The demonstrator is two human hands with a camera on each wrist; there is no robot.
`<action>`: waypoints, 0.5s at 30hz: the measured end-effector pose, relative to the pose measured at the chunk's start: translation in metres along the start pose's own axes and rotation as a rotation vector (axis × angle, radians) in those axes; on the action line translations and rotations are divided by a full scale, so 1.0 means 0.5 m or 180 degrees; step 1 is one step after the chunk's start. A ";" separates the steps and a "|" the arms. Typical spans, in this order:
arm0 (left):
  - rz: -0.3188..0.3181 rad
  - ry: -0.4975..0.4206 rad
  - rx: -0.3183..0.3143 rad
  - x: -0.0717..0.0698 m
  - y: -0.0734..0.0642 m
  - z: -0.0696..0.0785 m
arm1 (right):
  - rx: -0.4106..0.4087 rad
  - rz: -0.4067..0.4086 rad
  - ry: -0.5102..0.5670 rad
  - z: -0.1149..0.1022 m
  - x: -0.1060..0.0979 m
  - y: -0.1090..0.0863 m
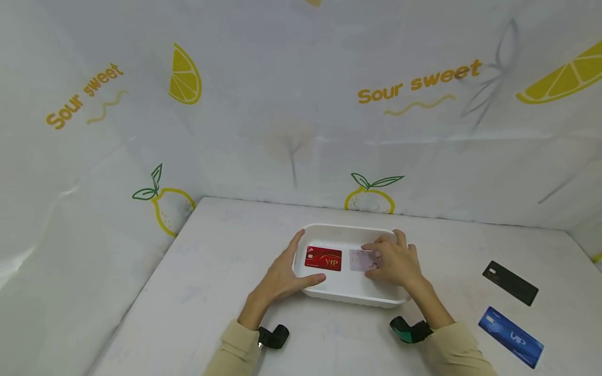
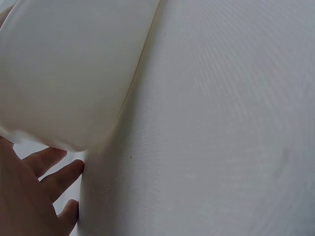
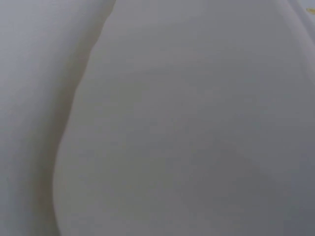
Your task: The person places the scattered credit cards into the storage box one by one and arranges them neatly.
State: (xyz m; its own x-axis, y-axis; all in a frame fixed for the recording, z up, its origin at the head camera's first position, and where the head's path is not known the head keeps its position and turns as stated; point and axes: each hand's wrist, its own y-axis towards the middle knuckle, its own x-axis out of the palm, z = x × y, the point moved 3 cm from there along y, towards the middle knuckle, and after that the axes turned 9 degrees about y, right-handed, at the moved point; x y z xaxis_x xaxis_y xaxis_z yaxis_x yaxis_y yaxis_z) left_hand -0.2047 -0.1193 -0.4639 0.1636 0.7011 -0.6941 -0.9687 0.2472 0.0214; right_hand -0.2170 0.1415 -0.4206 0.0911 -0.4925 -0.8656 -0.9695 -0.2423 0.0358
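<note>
A white tray (image 1: 329, 289) stands on the table, with a red VIP card (image 1: 323, 259) lying flat on its left side. My left hand (image 1: 285, 272) spans the tray's left end, its thumb stretched over the front rim and its fingers along the left side. In the left wrist view, spread fingers (image 2: 61, 179) of that hand rest by the tray's outer wall (image 2: 74, 73). My right hand (image 1: 397, 261) reaches into the tray's right half and pinches a pale purple card (image 1: 359, 260) between thumb and fingers, at its front and back edges; the palm hides its right end.
On the table to the right of the tray lie a black card (image 1: 510, 283) and, nearer me, a blue VIP card (image 1: 511, 337). A wall sheet printed with lemons (image 1: 370, 201) rises behind the table (image 1: 244, 224).
</note>
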 end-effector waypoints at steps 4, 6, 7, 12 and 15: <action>0.0000 -0.0010 0.0002 0.000 0.000 0.000 | -0.0031 0.0038 0.0025 0.001 -0.001 -0.002; -0.0001 -0.0012 -0.0001 0.000 0.000 0.000 | -0.0070 0.0062 0.0030 0.002 -0.001 -0.003; 0.0000 -0.0011 0.0001 -0.001 0.000 0.000 | -0.0083 0.0075 0.0034 0.003 -0.001 -0.003; 0.0000 -0.0025 -0.0003 -0.001 0.001 0.001 | -0.0132 0.0106 0.0052 0.005 -0.002 -0.003; -0.0005 -0.0034 -0.0011 -0.001 0.001 0.001 | -0.0127 0.0112 0.0081 0.006 -0.003 -0.004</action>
State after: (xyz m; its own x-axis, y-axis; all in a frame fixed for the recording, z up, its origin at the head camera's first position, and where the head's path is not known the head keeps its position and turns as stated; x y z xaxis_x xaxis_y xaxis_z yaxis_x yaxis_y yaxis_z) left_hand -0.2050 -0.1194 -0.4633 0.1671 0.7078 -0.6863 -0.9691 0.2460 0.0178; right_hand -0.2161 0.1452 -0.4208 0.0633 -0.5222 -0.8505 -0.9624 -0.2574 0.0863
